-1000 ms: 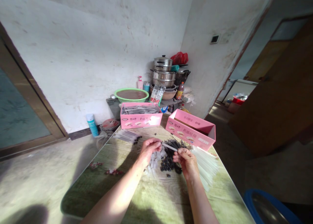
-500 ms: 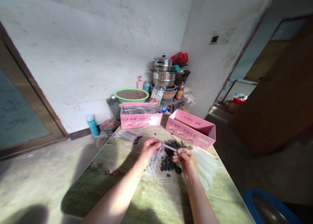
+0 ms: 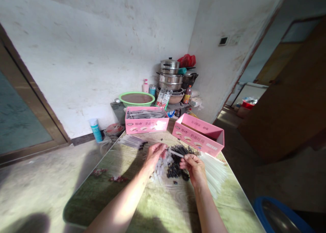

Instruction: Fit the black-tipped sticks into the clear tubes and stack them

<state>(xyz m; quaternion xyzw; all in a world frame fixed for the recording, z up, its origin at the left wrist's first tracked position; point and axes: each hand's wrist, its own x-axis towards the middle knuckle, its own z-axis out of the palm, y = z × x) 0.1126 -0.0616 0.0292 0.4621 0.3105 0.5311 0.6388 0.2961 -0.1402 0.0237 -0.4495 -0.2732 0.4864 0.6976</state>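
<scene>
My right hand [image 3: 193,165] pinches a slim pale tube [image 3: 176,153], which looks like a pen barrel, by its right end. At the tube's other end is my left hand [image 3: 154,155], fingers drawn together; whatever sits between its fingertips is too small to make out. Beneath the hands lies a heap of small black parts [image 3: 175,170] with thin black sticks. Short clear caps [image 3: 159,172] are piled beside it, partly behind my left hand. Many long translucent tubes [image 3: 215,175] spread out to the right of my right hand.
Two pink boxes stand at the table's far side: the left box [image 3: 146,127] holds many grey tubes, the right box [image 3: 196,138] shows a brown inside. Black-tipped tubes [image 3: 131,141] lie at the left. Behind are a green basin [image 3: 137,104] and stacked pots [image 3: 170,80].
My left fingers have shifted slightly back to the left and up at the tube's end. My right hand and the tube stay almost where they were.
</scene>
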